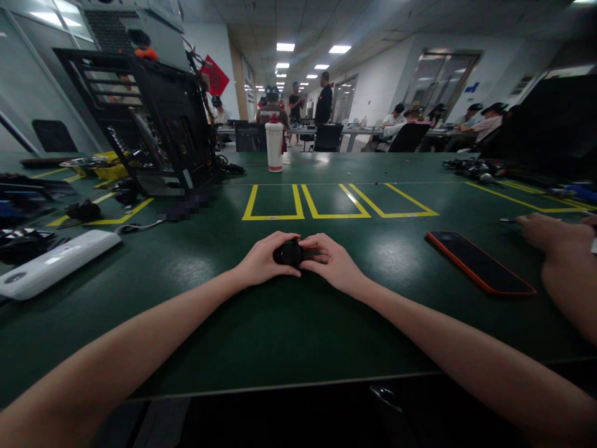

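A small black rounded part point(290, 254) is held between my two hands just above or on the green table, near its middle. My left hand point(265, 258) wraps its thumb and fingers round the left side of it. From the right, the fingertips and thumb of my right hand point(329, 260) pinch its other side. Its exact kind cannot be made out, as the fingers cover much of it. Beyond my hands, three yellow tape outlines point(336, 216) mark the green table point(298, 336).
An orange-edged phone point(480, 262) lies to the right, near another person's hand point(550, 233) holding something thin. At left are a white power strip point(60, 264) and an open black computer case point(172, 130). A white cup point(275, 146) stands behind; cables point(476, 168) lie far right.
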Tool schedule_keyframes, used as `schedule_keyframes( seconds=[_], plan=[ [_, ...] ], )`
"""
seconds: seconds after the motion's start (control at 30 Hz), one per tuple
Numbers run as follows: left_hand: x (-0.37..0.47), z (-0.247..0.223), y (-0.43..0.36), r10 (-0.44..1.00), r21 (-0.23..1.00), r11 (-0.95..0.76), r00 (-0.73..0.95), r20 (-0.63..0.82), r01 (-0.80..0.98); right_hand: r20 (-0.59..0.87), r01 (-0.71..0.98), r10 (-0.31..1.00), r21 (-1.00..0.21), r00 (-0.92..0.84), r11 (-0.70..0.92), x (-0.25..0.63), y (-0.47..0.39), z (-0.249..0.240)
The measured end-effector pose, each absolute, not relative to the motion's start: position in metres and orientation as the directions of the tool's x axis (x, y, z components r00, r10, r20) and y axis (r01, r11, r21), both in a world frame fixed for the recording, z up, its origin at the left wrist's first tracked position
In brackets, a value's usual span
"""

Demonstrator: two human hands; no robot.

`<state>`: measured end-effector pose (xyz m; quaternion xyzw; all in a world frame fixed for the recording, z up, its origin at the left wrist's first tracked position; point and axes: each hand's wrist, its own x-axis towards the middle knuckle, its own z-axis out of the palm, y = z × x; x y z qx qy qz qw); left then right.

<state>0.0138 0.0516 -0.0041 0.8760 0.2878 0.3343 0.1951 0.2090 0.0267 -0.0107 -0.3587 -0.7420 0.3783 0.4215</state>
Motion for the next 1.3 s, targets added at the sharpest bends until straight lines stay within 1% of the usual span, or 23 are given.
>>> schedule_keyframes(
  seconds=[0.1, 0.17, 0.33, 0.5, 0.63, 0.8, 0.97, 1.13, 1.3],
  plan=[
    [0.0132, -0.0043, 0.0514, 0.625, 0.503, -0.771, 0.61, 0.487, 0.39, 0.279, 0.172, 0.864, -0.91, -0.419, 0.377, 0.2096, 0.0262, -0.0084],
    [0.0129, -0.0046, 0.0515, 0.624, 0.496, -0.774, 0.61, 0.489, 0.394, 0.259, 0.145, 0.862, -0.925, -0.435, 0.352, 0.2097, 0.0265, -0.0072],
    [0.0132, -0.0043, 0.0509, 0.623, 0.504, -0.773, 0.609, 0.491, 0.385, 0.279, 0.099, 0.871, -0.934, -0.404, 0.344, 0.2087, 0.0313, -0.0089],
    [0.0139, -0.0012, 0.0483, 0.627, 0.518, -0.766, 0.619, 0.473, 0.38, 0.278, 0.112, 0.876, -0.932, -0.395, 0.346, 0.209, 0.0356, -0.0118],
    [0.0141, -0.0009, 0.0477, 0.629, 0.521, -0.763, 0.622, 0.467, 0.381, 0.246, 0.11, 0.869, -0.941, -0.429, 0.32, 0.2108, 0.0352, -0.0111],
    [0.0135, -0.0034, 0.0494, 0.618, 0.512, -0.775, 0.616, 0.489, 0.371, 0.224, 0.055, 0.863, -0.959, -0.453, 0.278, 0.2113, 0.0318, -0.0083],
    [0.0136, -0.003, 0.0485, 0.609, 0.484, -0.786, 0.619, 0.496, 0.385, 0.253, 0.031, 0.872, -0.956, -0.418, 0.293, 0.2094, 0.0312, -0.0089],
    [0.014, -0.0031, 0.0444, 0.601, 0.428, -0.798, 0.612, 0.514, 0.424, 0.244, 0.023, 0.879, -0.96, -0.41, 0.278, 0.2079, 0.0314, -0.0096],
    [0.0143, -0.0021, 0.0419, 0.598, 0.4, -0.801, 0.615, 0.513, 0.445, 0.241, -0.044, 0.885, -0.969, -0.399, 0.245, 0.2073, 0.0328, -0.0108]
  ],
)
